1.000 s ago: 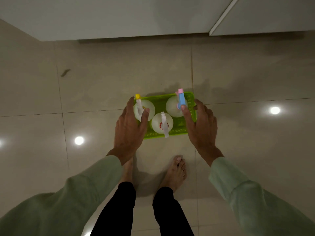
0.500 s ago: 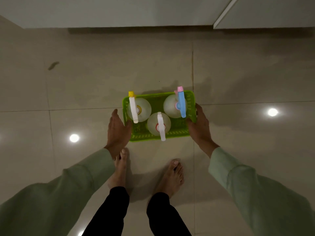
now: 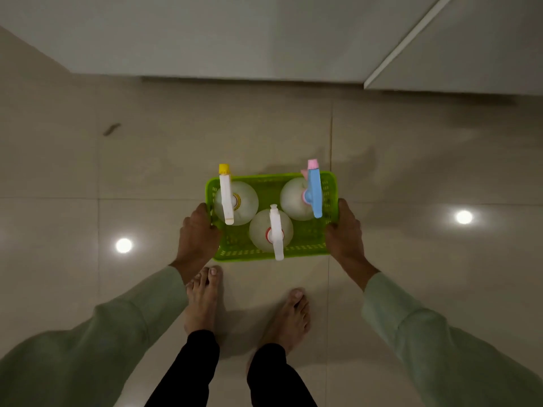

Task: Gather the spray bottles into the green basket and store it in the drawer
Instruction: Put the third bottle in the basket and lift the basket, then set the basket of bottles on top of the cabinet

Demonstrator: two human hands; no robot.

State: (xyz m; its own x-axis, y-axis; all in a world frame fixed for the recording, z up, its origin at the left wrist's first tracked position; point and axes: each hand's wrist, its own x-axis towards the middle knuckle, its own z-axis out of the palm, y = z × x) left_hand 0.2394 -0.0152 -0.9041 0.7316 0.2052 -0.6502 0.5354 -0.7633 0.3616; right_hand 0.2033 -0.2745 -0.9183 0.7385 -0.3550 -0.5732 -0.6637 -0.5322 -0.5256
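A green basket [image 3: 264,180] stands over the tiled floor in front of my feet. Three clear spray bottles stand upright inside it: one with a white and yellow head [image 3: 225,195] at the left, one with a blue and pink head [image 3: 313,189] at the right, one with a white head [image 3: 276,233] at the front middle. My left hand [image 3: 197,233] grips the basket's left wall. My right hand [image 3: 344,230] grips its right wall.
White cabinet fronts [image 3: 235,33] run along the top of the view, with a seam [image 3: 402,42] at the right. My bare feet [image 3: 202,298] stand just behind the basket. Ceiling lights reflect off the glossy floor tiles [image 3: 123,245].
My hands left the bottle tops and moved outward to the basket's two side walls, then closed on them. The view pulled back a little from the cabinets.
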